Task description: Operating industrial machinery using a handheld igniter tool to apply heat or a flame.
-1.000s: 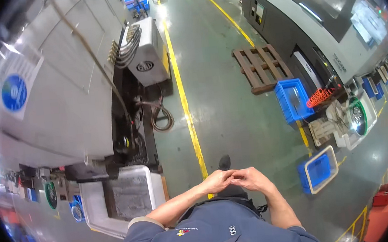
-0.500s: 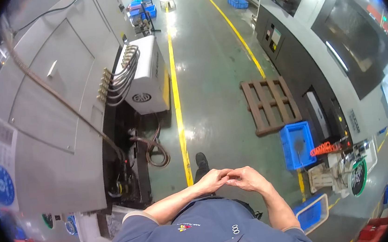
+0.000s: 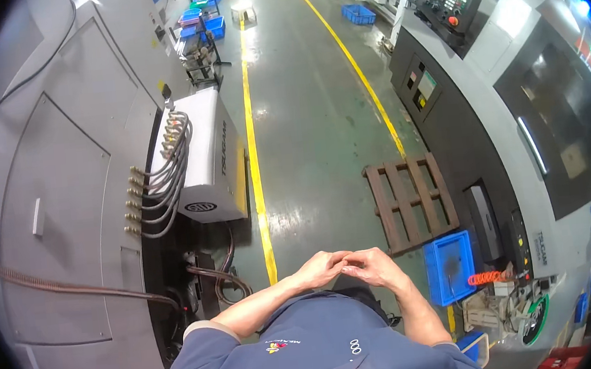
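My left hand [image 3: 323, 268] and my right hand [image 3: 375, 267] meet in front of my body at waist height, both closed. Their curled fingertips touch each other. Whatever lies between the fingers, if anything, is hidden or too small to make out. Both forearms are bare below the short sleeves of a dark blue shirt [image 3: 303, 340]. Neither hand touches a machine or a container. Beyond them runs a grey-green floor [image 3: 312, 140].
A grey machine [image 3: 53, 179] and a white hosed unit [image 3: 213, 157] line the left. On the right are a wooden pallet [image 3: 400, 203], a blue crate [image 3: 450, 269], an orange coiled hose [image 3: 488, 277] and a machine with a dark window [image 3: 555, 110]. Yellow lines [image 3: 249, 118] mark the aisle.
The pallet, blue crate and hosed unit have come lower and closer in view as I move forward along the aisle. My hands stay together at the waist.
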The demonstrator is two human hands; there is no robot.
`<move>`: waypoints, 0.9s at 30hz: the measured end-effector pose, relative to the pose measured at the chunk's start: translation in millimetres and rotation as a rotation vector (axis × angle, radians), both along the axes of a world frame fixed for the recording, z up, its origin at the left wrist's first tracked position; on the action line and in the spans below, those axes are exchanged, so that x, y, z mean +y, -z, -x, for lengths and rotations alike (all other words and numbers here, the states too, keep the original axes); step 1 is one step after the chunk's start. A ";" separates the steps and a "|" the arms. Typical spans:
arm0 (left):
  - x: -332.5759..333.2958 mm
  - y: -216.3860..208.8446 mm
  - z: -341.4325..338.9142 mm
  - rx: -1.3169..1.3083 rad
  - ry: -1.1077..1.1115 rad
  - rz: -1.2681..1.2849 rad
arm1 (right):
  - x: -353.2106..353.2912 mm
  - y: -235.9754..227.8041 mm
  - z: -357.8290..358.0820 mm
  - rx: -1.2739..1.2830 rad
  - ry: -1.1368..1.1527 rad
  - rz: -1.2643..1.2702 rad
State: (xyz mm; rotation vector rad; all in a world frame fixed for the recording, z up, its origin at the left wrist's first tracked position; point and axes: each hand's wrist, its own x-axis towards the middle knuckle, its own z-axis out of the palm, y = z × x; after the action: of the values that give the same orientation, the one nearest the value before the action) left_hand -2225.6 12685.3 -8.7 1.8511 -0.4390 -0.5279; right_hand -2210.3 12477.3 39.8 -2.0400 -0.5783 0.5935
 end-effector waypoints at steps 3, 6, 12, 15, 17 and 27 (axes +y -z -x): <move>5.3 14.3 -45.2 0.030 -0.077 0.033 | 4.7 3.2 -65.8 0.026 -0.134 -0.011; 9.2 15.2 -93.6 0.063 -0.175 0.022 | 13.5 6.2 -136.7 0.047 -0.235 -0.029; -4.6 1.0 -167.6 0.161 -0.415 0.044 | 11.4 20.9 -264.0 0.110 -0.471 -0.114; -11.9 2.3 -188.2 0.187 -0.542 -0.073 | 23.9 29.3 -312.8 0.118 -0.653 -0.017; -15.2 10.9 -189.7 0.220 -0.614 -0.098 | 37.9 39.2 -331.9 0.131 -0.738 0.009; -38.8 25.7 -114.4 0.337 -1.107 -0.100 | 109.1 84.5 -312.1 0.191 -1.296 -0.104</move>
State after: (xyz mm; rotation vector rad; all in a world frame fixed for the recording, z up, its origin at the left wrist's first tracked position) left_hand -2111.2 12646.5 -34.4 1.7408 0.8276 -0.0744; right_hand -1898.3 12586.4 -44.7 -1.2628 -1.7601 1.4115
